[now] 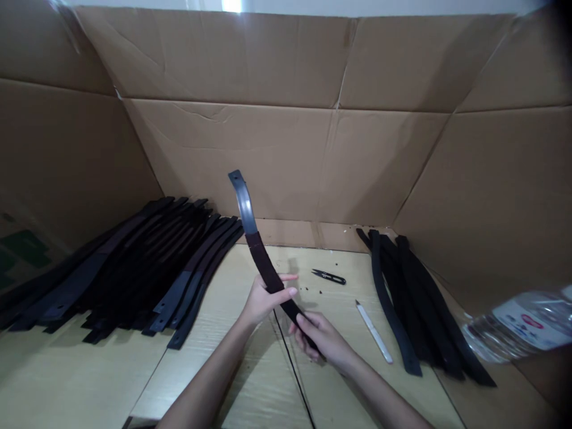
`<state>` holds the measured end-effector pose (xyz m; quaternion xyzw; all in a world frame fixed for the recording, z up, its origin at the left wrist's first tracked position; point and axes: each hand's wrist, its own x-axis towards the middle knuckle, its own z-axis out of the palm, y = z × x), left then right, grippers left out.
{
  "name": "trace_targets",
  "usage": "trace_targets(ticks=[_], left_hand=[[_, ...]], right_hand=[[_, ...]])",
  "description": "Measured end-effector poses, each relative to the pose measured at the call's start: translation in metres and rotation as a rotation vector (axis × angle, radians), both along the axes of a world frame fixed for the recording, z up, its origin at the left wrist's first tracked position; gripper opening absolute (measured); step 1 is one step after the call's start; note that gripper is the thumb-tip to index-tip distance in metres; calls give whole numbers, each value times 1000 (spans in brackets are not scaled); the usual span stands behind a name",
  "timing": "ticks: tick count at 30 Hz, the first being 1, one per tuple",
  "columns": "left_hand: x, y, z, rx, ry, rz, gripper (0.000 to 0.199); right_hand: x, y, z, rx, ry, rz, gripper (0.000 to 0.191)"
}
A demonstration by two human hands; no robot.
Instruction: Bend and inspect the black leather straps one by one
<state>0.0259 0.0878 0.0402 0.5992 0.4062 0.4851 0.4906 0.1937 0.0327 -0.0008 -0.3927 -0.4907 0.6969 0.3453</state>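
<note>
A long curved dark strip point(263, 262) is held up at a slant over the table, its bare grey upper end with a small hole and its middle covered in dark material. My left hand point(264, 298) grips the strip around the middle, thumb across its front. Lower down, my right hand point(316, 338) holds the strip's lower end between thumb and curled fingers. A thin black cord point(290, 357) runs down from beside my left hand to the bottom edge of the view.
Many dark strips point(147, 262) lie piled at the left; several more point(411, 304) lie at the right. Black thread snips point(329, 276) and a white pen point(374, 332) rest right of my hands. A plastic bottle point(522, 325) is at far right. Cardboard walls point(232, 143) surround the table.
</note>
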Motion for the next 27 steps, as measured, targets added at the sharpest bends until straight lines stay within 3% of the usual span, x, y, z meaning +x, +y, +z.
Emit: trace_targets(ticks=[4,9,13,16,18,22,27], left_hand=[[2,-4,7,1,-45,-115,37],[3,-2,-3,-49,-149,-195,49],[1,1,-10,-13,-180,-143,55],[1,-1,-3,8,-95,-75,39],[2,-3,4,18,-44,-63,41],[3,-5,9,-23,-66,-97,38],[2,-1,-1,-68,-132,-154,48]], right_hand=[[1,0,-5,-45,-21,-24,62],[0,-1,-4,-3,-28,15,59],[-3,0,-1,61,-47,3,56],[-3,0,0,71,-65,-53,62],[-2,0,0,62,-108,-87,69],[0,-2,1,-9,-164,-111,73],[2,-5,2,-27,-142,-93,66]])
